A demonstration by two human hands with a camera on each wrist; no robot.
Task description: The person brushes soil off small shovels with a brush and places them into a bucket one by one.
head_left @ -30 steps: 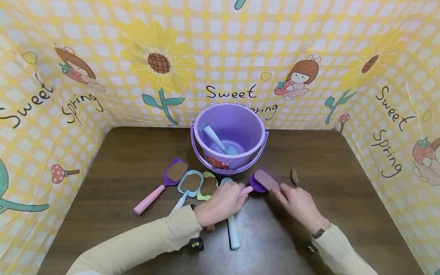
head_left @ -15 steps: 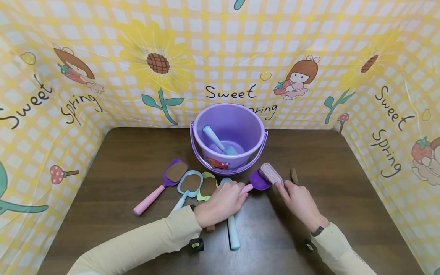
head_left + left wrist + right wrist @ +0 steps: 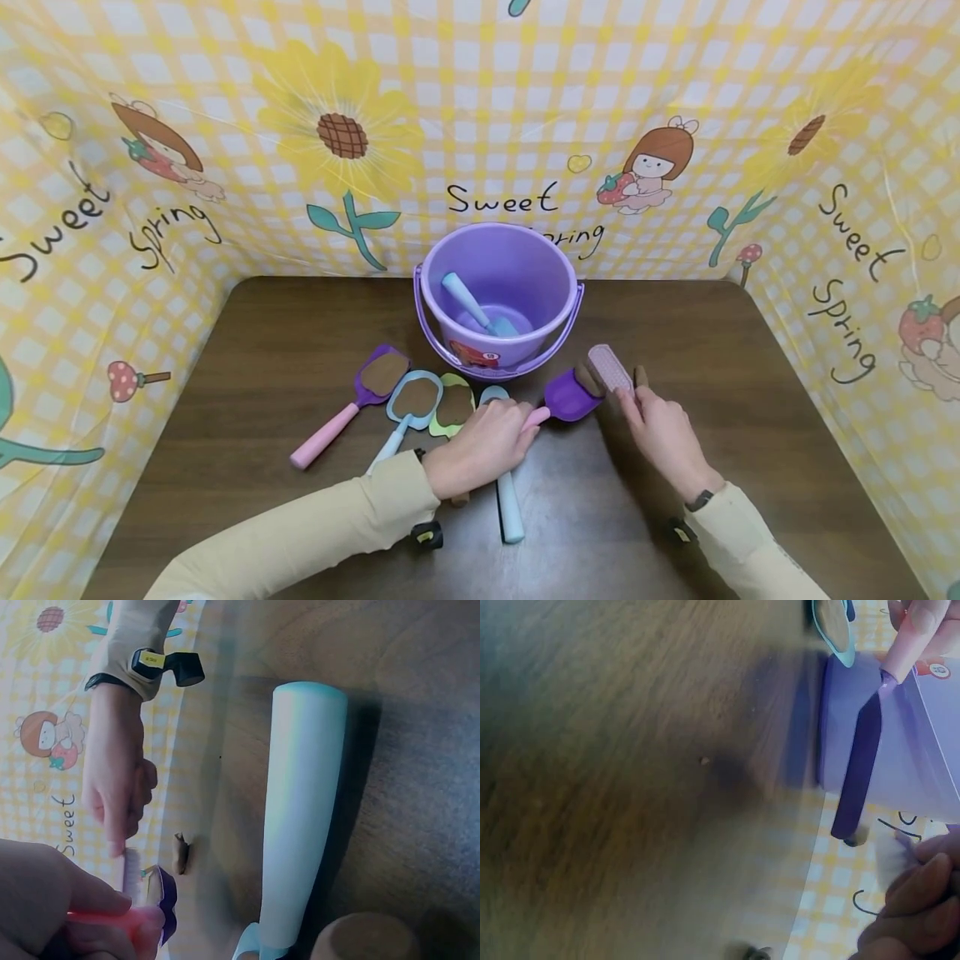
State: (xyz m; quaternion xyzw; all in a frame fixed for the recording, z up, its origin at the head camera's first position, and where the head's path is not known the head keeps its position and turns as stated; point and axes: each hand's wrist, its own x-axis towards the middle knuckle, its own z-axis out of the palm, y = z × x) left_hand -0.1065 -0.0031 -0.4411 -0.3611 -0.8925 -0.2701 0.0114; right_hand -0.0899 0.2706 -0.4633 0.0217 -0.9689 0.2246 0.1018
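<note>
left hand [image 3: 483,442] grips purple shovel [image 3: 564,398], right hand [image 3: 667,437] pinches pink brush [image 3: 609,367]

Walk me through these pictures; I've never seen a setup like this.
There is no robot here: a person works with two bare hands. The head camera gives the wide view, looking down at the table. The other two cameras sit on the wrists, so their scenes look sideways.

The left hand grips a pink-handled purple shovel. The right hand pinches what looks like a small pink brush.

A purple bucket stands beyond, with a light-blue tool inside. On the table lie another purple shovel, more light-blue tools, a green piece and a brown lump.
</note>
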